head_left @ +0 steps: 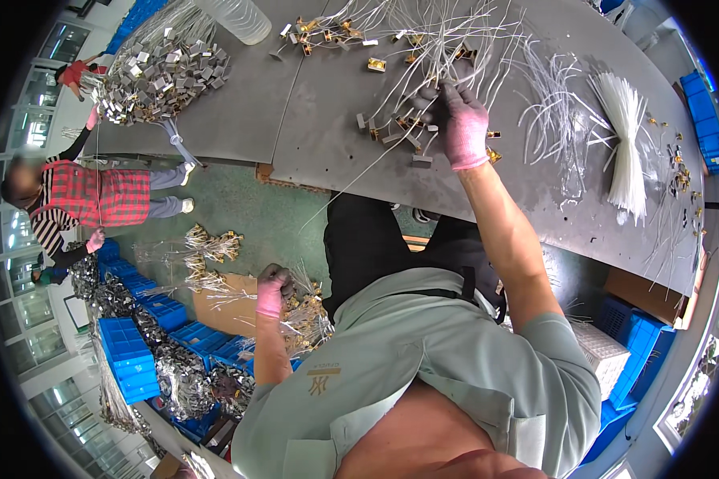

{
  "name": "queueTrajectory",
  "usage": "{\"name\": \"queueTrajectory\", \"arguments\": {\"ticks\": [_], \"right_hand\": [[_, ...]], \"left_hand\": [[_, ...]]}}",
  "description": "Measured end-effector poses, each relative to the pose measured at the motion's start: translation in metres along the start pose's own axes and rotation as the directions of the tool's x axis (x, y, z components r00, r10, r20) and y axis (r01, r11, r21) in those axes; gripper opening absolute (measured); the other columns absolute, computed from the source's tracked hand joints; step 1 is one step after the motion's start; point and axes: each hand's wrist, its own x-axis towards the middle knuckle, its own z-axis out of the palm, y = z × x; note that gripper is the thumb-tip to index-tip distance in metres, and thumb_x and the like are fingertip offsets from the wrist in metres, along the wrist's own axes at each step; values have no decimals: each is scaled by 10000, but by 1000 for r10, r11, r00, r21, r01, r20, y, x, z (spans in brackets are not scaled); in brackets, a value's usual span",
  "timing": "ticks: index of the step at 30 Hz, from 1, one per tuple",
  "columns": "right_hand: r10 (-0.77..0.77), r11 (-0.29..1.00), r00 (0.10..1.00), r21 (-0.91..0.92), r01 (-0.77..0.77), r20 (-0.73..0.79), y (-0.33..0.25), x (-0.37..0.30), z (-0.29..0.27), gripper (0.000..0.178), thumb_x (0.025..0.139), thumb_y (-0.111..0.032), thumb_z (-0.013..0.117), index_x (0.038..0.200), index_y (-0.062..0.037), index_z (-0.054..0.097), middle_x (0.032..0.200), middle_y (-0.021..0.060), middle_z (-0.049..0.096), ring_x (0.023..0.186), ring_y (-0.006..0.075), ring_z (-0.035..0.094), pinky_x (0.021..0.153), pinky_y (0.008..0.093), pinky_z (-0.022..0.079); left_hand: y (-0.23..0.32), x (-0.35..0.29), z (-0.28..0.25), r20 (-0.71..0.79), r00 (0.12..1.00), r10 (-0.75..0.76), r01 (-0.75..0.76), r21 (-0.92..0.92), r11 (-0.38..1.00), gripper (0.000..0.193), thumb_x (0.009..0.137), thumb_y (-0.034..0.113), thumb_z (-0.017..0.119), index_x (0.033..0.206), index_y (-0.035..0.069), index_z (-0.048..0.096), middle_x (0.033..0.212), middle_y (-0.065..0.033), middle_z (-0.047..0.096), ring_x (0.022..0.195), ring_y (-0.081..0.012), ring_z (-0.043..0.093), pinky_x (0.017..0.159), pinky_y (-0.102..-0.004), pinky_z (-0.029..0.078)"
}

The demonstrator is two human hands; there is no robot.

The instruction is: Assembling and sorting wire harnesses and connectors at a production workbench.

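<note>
At the far left stood a co-worker point(124, 191) in a red plaid apron, one pink glove up by a big heap of wires point(156, 76) whose ends bore grey blocks. Below the co-worker, blue crates point(128, 359) ran along the side, with masses of silvery parts point(184, 379) among them. Tied bunches point(208, 247) of wires with brass ends lay on the green floor point(272, 207), just beyond a sheet of cardboard point(228, 319). A clear bottle point(240, 20) rested at the top of the grey counter point(319, 112), right of the heap.

My left hand point(272, 291), in a pink glove with grey fingers, was out at my side, off the counter, above more bunches. Its fingers curled inward; I cannot tell whether they pinched anything. One long wire point(359, 176) hung over the counter's near edge, its free end near that hand.

To its right, the wires point(431, 48) I was working at lay fanned across the counter, with brass and grey ends around them. My right hand point(459, 120) was down among them, bent fingers touching them where they came together; I cannot tell if it was clamped on any.

Right of it lay loose wires point(547, 104), then a thick white bundle point(625, 152), narrow at its middle and spread at both ends, and near the counter's right end some small brass parts point(683, 177).
</note>
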Motion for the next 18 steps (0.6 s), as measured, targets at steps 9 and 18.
{"name": "queueTrajectory", "arguments": {"ticks": [9,18], "right_hand": [[-77,975,996,206,86,-50,-10,-1,-16,215,975,-171,482,1120,-12,472,996,204,608,877,356,647,596,334,476],[-77,991,995,-108,84,68,-49,-2,-26,287,948,-202,547,1112,34,557,908,135,662,767,237,675,593,280,504]], "left_hand": [[4,2,21,-22,1000,-12,14,105,994,242,808,161,685,736,79,469,581,0,426,444,-89,374,391,-240,255],[10,11,40,-36,999,-26,33,191,981,239,813,160,682,714,75,482,548,-6,418,422,-92,384,371,-245,255]]}}
